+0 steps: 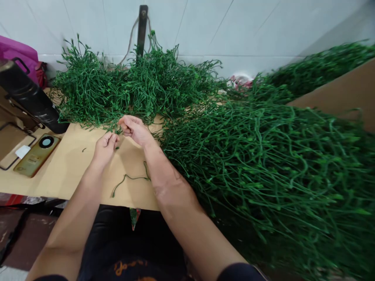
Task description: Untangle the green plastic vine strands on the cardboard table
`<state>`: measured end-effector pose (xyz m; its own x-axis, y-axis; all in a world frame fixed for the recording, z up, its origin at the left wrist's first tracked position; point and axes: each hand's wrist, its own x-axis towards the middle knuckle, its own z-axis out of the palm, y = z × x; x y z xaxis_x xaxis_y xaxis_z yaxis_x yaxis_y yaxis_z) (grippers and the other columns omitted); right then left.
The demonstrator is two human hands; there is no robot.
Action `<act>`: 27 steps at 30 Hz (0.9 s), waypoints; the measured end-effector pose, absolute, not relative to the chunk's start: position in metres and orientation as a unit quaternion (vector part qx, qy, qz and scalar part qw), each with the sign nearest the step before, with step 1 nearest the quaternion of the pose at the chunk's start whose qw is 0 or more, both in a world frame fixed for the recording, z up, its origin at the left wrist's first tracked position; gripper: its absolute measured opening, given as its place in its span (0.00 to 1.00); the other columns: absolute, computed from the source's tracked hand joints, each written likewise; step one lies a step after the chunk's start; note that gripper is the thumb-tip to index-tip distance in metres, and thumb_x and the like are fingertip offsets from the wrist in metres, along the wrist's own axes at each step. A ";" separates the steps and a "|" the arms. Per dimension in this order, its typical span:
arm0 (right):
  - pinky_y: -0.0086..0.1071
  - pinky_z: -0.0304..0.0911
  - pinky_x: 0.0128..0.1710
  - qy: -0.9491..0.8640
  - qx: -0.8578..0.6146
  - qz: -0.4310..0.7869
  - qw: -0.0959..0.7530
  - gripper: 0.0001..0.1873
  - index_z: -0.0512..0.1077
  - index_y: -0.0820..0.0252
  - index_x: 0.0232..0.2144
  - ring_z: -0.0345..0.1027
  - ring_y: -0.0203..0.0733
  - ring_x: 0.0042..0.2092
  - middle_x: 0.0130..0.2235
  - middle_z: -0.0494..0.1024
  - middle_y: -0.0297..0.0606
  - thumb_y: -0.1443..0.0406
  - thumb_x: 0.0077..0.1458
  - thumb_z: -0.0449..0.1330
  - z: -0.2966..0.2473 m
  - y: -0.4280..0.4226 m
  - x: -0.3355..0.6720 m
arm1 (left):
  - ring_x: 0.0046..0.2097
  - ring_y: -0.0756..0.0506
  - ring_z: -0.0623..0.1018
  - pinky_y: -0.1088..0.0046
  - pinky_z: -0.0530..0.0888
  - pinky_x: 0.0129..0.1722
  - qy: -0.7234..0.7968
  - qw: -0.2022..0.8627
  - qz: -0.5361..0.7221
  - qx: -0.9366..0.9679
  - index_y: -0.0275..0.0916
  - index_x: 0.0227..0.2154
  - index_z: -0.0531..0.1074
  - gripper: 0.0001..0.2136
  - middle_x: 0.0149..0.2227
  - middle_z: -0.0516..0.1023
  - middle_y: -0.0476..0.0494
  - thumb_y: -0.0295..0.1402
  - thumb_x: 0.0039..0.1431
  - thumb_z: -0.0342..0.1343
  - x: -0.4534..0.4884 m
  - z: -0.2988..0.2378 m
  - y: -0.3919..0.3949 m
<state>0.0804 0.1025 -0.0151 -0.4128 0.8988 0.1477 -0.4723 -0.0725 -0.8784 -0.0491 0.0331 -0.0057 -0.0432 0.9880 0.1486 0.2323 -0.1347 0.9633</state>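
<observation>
Both of my hands meet over the near side of the table, beside the heap of thin green plastic-looking plant stems (164,84). My left hand (106,147) is closed in a pinch, with bits of a green stem (117,132) showing at its fingertips. Just above and to the right, my right hand (134,128) is closed too, thumb against fingers, at the same stem. The fingers hide most of what is held. A single loose curved stem (130,177) lies on the tan board (79,164) below my hands.
A larger pile of green stems (263,156) fills the right side, overhanging the table edge. At left stand a black thermos bottle (32,95) and a phone (38,154) lying flat. A dark upright post (142,31) rises behind the heap; a cardboard sheet (336,93) leans at right.
</observation>
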 end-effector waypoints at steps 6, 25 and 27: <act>0.23 0.37 0.20 -0.479 -0.255 0.693 0.475 0.22 0.66 0.63 0.21 0.43 0.22 0.20 0.19 0.58 0.23 0.54 0.32 0.71 -0.011 0.098 0.078 | 0.26 0.51 0.66 0.77 0.62 0.29 0.579 0.340 0.431 0.603 0.36 0.25 0.69 0.07 0.21 0.66 0.52 0.29 0.57 0.50 -0.052 -0.019 0.040; 0.26 0.45 0.25 -0.654 -0.309 0.583 0.371 0.14 0.63 0.64 0.19 0.48 0.26 0.24 0.20 0.58 0.26 0.66 0.54 0.58 -0.012 0.095 0.070 | 0.29 0.53 0.69 0.78 0.66 0.33 0.596 0.358 0.533 0.482 0.35 0.29 0.70 0.03 0.25 0.70 0.52 0.23 0.51 0.53 -0.056 -0.013 0.045; 0.26 0.47 0.26 -0.655 -0.314 0.574 0.377 0.12 0.64 0.64 0.21 0.50 0.27 0.25 0.21 0.60 0.27 0.68 0.56 0.56 -0.014 0.096 0.070 | 0.26 0.53 0.66 0.78 0.64 0.31 0.600 0.353 0.525 0.489 0.35 0.27 0.69 0.06 0.22 0.66 0.53 0.21 0.53 0.49 -0.058 -0.013 0.046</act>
<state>0.0695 0.0963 -0.0141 -0.5190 0.8442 0.1340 -0.0222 0.1434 -0.9894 -0.0577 0.0459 -0.0126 -0.2727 0.9579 0.0895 0.2161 -0.0297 0.9759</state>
